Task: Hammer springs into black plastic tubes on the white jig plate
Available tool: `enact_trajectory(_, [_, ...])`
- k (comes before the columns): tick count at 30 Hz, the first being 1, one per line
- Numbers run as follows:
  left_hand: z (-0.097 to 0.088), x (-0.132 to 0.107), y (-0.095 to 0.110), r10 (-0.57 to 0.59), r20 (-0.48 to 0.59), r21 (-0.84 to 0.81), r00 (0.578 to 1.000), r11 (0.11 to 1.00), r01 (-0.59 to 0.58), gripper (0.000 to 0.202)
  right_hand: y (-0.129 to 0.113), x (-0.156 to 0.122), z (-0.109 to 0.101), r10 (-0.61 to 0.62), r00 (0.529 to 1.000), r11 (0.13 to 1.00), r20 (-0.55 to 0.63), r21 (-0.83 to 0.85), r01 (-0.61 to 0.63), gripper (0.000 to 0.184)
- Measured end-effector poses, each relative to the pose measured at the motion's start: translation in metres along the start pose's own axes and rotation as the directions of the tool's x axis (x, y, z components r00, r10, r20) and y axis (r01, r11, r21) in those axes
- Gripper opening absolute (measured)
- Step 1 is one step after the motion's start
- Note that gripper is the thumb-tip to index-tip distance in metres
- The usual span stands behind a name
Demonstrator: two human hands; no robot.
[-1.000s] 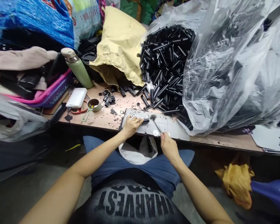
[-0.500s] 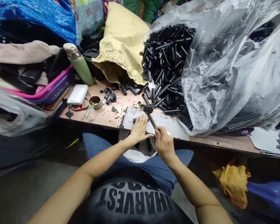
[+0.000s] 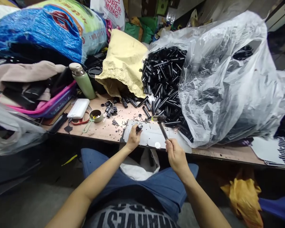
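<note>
My left hand (image 3: pixel 133 139) is closed around a short black tube (image 3: pixel 139 127), whose shiny end faces up above the pale metal plate (image 3: pixel 147 138) at the table's edge. To its right, my right hand (image 3: pixel 177 155) grips the handle of a hammer (image 3: pixel 163 129). The hammer head hangs over the far side of the plate, apart from the tube. Just beyond lies a large heap of black tubes (image 3: pixel 163 74). A round white disc (image 3: pixel 157 145) is at the plate's near edge.
A clear plastic bag (image 3: pixel 223 91) bulges over the table's right side. Behind stands a yellow paper sack (image 3: pixel 123 60). On the left are a green flask (image 3: pixel 84 83), a white power bank (image 3: pixel 78 108), a small metal cup (image 3: pixel 96 116) and a pink basket (image 3: pixel 38 109). Tiny dark bits litter the tabletop.
My left hand has gone from lying flat on the plate to gripping the tube. My right hand has shifted right with the hammer. The camera view has tilted upward.
</note>
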State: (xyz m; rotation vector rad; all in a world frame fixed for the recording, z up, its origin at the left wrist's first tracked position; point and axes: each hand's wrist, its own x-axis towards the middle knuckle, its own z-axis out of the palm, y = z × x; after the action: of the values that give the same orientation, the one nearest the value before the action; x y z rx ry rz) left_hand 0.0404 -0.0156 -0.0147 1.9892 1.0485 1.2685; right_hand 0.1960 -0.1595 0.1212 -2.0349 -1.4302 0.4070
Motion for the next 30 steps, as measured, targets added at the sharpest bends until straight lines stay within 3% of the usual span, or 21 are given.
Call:
enact_trajectory(4, [0.000, -0.008, -0.003, -0.092, -0.005, -0.039, 0.996, 0.995, 0.092, 0.033, -0.005, -0.005, 0.005, -0.051, 0.999, 0.999, 0.011, 0.001, 0.051, 0.039])
enact_trajectory(12, [0.003, -0.010, -0.005, -0.118, 0.007, -0.067, 0.993, 0.991, 0.119, 0.033, -0.008, -0.006, 0.021, -0.036, 0.999, 0.994, 0.030, -0.099, 0.039, 0.040])
enact_trajectory(16, [0.001, -0.004, -0.002, -0.127, -0.002, -0.055, 0.992, 0.990, 0.126, 0.033, 0.003, -0.003, 0.033, -0.030, 0.990, 0.958, 0.137, -0.280, 0.067, 0.037])
enact_trajectory(19, [-0.008, -0.012, 0.014, -0.093, -0.013, -0.068, 0.996, 0.993, 0.092, 0.033, 0.021, 0.000, 0.034, -0.008, 0.989, 0.936, 0.148, -0.346, 0.060, 0.036])
enact_trajectory(22, [-0.022, -0.040, 0.040, 0.007, 0.205, -0.098, 0.979, 0.995, 0.014, 0.032, 0.045, 0.007, 0.029, 0.007, 0.996, 0.911, 0.084, -0.411, 0.028, 0.036])
enact_trajectory(25, [-0.033, -0.062, 0.056, 0.061, 0.470, -0.065, 0.880, 0.997, -0.034, 0.035, 0.069, 0.020, 0.027, 0.003, 0.998, 0.871, 0.062, -0.491, 0.028, 0.035])
enact_trajectory(27, [-0.037, -0.050, 0.053, 0.008, 0.485, 0.055, 0.874, 0.998, -0.040, 0.041, 0.083, 0.029, 0.032, -0.008, 0.999, 0.840, 0.044, -0.541, 0.031, 0.035])
enact_trajectory(30, [-0.039, 0.022, 0.025, -0.137, 0.278, 0.261, 0.951, 0.963, 0.062, 0.047, 0.099, 0.041, 0.044, -0.099, 0.995, 0.791, 0.023, -0.604, 0.093, 0.036])
